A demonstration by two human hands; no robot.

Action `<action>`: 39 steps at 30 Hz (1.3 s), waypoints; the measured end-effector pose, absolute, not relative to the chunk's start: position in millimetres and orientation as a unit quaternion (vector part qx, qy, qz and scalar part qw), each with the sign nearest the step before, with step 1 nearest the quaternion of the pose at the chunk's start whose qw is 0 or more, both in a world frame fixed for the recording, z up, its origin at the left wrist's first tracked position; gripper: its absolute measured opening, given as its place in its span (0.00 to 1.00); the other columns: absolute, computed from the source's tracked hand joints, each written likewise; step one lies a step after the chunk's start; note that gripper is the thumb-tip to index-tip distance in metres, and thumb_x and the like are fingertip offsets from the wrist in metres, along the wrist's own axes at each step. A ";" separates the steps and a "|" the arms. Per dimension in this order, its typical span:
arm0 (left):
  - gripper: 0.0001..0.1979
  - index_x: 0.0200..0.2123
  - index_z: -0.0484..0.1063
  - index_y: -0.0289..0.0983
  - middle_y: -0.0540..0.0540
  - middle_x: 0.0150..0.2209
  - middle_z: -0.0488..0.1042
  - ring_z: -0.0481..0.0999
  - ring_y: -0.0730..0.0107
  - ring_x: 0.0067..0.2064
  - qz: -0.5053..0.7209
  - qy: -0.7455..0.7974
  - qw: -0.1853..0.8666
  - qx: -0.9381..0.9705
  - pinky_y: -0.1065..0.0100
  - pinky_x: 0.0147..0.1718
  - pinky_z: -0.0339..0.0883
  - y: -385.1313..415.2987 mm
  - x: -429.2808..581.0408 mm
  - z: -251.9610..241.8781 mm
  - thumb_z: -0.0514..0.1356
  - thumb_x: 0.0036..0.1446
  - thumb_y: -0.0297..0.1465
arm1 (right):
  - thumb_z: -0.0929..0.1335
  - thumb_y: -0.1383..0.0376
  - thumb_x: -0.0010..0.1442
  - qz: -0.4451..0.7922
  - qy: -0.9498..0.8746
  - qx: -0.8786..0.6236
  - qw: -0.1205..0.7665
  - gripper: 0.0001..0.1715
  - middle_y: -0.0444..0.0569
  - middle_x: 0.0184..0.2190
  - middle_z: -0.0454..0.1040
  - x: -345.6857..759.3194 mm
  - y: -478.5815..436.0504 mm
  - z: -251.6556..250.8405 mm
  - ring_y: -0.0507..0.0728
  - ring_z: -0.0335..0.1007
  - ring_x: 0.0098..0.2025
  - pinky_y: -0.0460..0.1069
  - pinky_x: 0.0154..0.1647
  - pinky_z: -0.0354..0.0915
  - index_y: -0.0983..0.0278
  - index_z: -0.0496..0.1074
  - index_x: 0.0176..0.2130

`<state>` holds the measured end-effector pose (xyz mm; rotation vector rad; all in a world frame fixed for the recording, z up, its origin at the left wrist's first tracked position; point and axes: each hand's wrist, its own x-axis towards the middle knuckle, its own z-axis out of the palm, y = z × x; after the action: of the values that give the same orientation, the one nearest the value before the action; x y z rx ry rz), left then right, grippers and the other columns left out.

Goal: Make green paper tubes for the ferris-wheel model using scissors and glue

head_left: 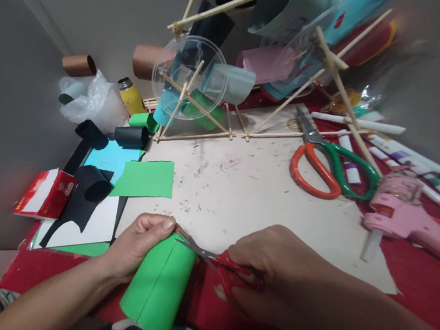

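Note:
My left hand (144,239) pinches the upper edge of a curved sheet of green paper (159,287), its thumb on top. A dark line runs down the length of this sheet. My right hand (266,272) is closed round the red handles of small scissors (207,254). Their blades lie at the sheet's top edge, close to my left fingertips; whether they have cut into it I cannot tell. A flat green paper piece (150,178) lies beyond my left hand, partly over a blue sheet (112,159).
Large scissors (320,152) with orange and green handles lie on the pale board (237,184), near a pink glue gun (409,219). Behind stands a wooden stick frame (203,138) with a clear plastic disc. At left are black paper rolls (94,183) and a red box (50,193).

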<state>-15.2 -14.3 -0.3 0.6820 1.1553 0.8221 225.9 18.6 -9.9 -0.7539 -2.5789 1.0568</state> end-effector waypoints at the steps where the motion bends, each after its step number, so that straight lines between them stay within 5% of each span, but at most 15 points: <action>1: 0.19 0.25 0.80 0.32 0.47 0.20 0.76 0.70 0.76 0.21 0.368 0.519 0.707 0.308 0.75 0.23 0.64 -14.2 -15.1 -0.1 0.71 0.47 0.45 | 0.64 0.71 0.51 0.366 -0.885 -0.258 0.128 0.12 0.35 0.17 0.55 225.8 18.7 -10.5 0.47 0.45 0.20 0.46 0.23 0.43 0.63 0.55 0.22; 39: 0.19 0.27 0.81 0.34 0.44 0.27 0.79 0.74 0.70 0.28 0.362 0.502 0.686 0.383 0.71 0.30 0.67 -16.4 -20.5 -4.8 0.66 0.54 0.46 | 0.63 0.72 0.50 0.445 -0.858 -0.231 0.113 0.13 0.35 0.17 0.52 228.2 20.2 -7.6 0.46 0.45 0.20 0.44 0.21 0.44 0.62 0.54 0.22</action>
<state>-20.5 -16.4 -4.8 0.8587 1.1237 0.8097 228.2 20.2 -7.6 -0.6769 -2.5176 1.3047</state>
